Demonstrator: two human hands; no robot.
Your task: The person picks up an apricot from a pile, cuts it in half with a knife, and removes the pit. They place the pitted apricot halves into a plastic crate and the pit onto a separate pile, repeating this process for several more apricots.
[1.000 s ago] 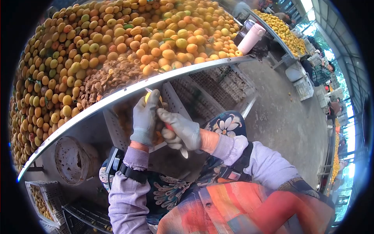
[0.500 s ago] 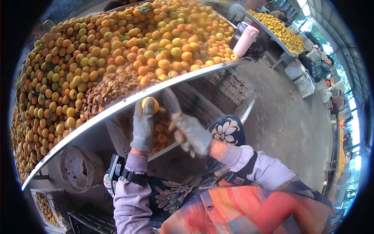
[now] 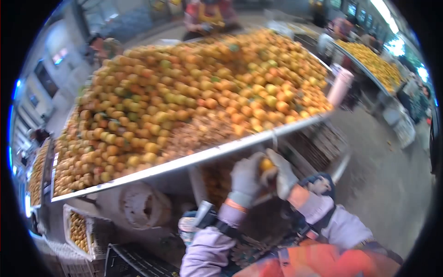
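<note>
Both my hands wear pale grey gloves and meet below the near rim of the fruit table. A yellow apricot (image 3: 266, 164) sits between them. My left hand (image 3: 247, 177) is closed around it from the left. From the right, my right hand (image 3: 283, 174) has its fingers closed against the same fruit; motion blur hides the fingertips. Beneath the hands, a crate (image 3: 197, 184) with orange fruit inside is partly covered. On the table, a heap of apricots (image 3: 138, 111) surrounds a brown pile of pits (image 3: 198, 134) near the rim.
A metal rim (image 3: 184, 170) runs between the heap and my hands. A pink flask (image 3: 340, 87) stands at the table's right corner. A white bucket (image 3: 140, 205) and a fruit-filled crate (image 3: 69, 231) are lower left. Another person (image 3: 210, 18) stands across the table.
My view has swung, showing more of the far side. My right hand, apart and blurred before, now meets my left hand at the apricot.
</note>
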